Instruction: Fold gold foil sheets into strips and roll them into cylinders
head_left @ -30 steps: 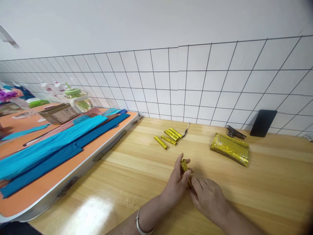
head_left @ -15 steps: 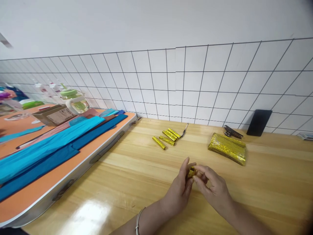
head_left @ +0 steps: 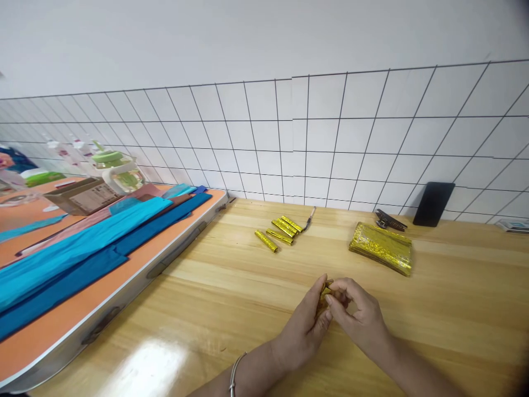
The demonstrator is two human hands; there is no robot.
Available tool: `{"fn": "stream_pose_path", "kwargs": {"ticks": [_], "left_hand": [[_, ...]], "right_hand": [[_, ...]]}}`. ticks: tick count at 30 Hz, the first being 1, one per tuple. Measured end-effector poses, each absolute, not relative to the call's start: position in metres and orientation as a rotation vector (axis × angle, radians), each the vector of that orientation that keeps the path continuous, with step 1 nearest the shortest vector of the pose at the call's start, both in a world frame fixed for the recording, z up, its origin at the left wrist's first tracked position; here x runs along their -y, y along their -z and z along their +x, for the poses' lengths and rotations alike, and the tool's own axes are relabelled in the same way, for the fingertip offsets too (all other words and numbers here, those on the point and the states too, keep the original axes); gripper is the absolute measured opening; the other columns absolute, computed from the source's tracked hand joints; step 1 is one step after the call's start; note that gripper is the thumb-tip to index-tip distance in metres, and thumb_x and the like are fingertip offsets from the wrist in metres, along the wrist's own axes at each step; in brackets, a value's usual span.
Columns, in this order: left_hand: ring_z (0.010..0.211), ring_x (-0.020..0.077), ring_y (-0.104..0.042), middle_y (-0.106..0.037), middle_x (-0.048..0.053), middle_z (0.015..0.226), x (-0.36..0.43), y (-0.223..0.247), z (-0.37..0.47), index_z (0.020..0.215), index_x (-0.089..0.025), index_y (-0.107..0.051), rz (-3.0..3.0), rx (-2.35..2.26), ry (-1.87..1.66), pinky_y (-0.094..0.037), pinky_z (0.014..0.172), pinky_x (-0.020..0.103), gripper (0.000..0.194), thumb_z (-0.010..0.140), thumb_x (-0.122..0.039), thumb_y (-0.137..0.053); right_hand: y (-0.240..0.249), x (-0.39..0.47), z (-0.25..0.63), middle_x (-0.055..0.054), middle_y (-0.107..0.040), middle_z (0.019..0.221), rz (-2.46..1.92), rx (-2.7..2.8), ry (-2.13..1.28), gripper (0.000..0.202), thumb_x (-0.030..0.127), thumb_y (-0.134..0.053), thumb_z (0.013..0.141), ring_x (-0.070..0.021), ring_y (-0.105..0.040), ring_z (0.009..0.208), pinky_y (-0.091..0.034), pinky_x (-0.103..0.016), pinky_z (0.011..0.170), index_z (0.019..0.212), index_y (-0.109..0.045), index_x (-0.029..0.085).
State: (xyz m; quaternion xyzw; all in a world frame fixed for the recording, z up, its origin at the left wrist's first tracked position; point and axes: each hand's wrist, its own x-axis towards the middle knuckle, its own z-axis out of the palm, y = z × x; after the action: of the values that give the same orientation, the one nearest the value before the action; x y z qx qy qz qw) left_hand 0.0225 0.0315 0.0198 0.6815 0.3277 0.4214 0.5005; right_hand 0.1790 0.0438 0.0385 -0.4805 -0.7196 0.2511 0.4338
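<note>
A small piece of shiny gold foil (head_left: 325,296) is held between both hands above the wooden table, partly hidden by the fingers. My left hand (head_left: 305,325) wraps round its left side, with a bangle at the wrist. Thumb and fingers of my right hand (head_left: 359,310) pinch its right edge. Several rolled gold foil tubes (head_left: 280,232) lie beyond the hands, to the left. Farther right rests a stack of flat gold foil sheets (head_left: 381,249).
Behind the stack are a black hair clip (head_left: 390,221) and a dark phone-like slab (head_left: 433,204) against the tiled wall. A pen-like item (head_left: 309,219) lies beside the tubes. At left, an orange-topped table (head_left: 53,331) bears blue fabric (head_left: 124,226), a cardboard box (head_left: 82,197) and a green-lidded jug (head_left: 119,170).
My left fingers have closed further over the gold foil, so less of it shows. Both hands stay in nearly the same place. The view has shifted slightly to the right.
</note>
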Motion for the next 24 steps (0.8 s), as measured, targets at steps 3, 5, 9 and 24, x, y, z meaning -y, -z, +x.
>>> {"fn": "stream_pose_path", "kwargs": {"ticks": [3, 5, 9, 24], "left_hand": [[0.135, 0.0222, -0.026, -0.031, 0.006, 0.146, -0.032, -0.020, 0.020, 0.139, -0.023, -0.033, 1.481, -0.862, -0.990, -0.019, 0.114, 0.041, 0.050, 0.092, -0.035, -0.043], [0.133, 0.0213, -0.030, -0.038, 0.005, 0.142, -0.035, -0.018, 0.020, 0.133, -0.023, -0.043, 1.358, -0.883, -1.005, -0.019, 0.114, 0.041, 0.044, 0.092, -0.037, -0.042], [0.122, 0.0232, -0.046, -0.054, 0.008, 0.129, -0.040, -0.016, 0.024, 0.121, -0.019, -0.055, 1.162, -0.800, -1.065, -0.030, 0.108, 0.042, 0.038, 0.090, -0.040, -0.046], [0.113, 0.0203, -0.052, -0.057, 0.008, 0.123, -0.041, -0.015, 0.029, 0.120, -0.018, -0.057, 1.329, -0.873, -1.142, -0.039, 0.101, 0.034, 0.035, 0.089, -0.033, -0.050]], "right_hand": [[-0.039, -0.045, 0.179, 0.003, -0.053, 0.064, -1.213, 1.765, -0.647, 0.005, 0.024, -0.052, 0.082, -0.0106, -0.051, 0.056, -0.044, -0.021, 0.056, 0.086, -0.053, 0.021], [-0.038, -0.046, 0.180, 0.003, -0.052, 0.063, -1.219, 1.755, -0.663, 0.005, 0.024, -0.052, 0.082, -0.0106, -0.051, 0.056, -0.044, -0.021, 0.055, 0.085, -0.053, 0.021], [-0.036, -0.046, 0.181, 0.003, -0.052, 0.062, -1.239, 1.754, -0.682, 0.005, 0.023, -0.052, 0.082, -0.0104, -0.051, 0.055, -0.043, -0.021, 0.054, 0.086, -0.052, 0.021], [-0.024, -0.048, 0.184, 0.004, -0.052, 0.064, -1.241, 1.822, -0.537, 0.005, 0.024, -0.053, 0.082, -0.0107, -0.050, 0.056, -0.044, -0.021, 0.057, 0.086, -0.052, 0.022]]}}
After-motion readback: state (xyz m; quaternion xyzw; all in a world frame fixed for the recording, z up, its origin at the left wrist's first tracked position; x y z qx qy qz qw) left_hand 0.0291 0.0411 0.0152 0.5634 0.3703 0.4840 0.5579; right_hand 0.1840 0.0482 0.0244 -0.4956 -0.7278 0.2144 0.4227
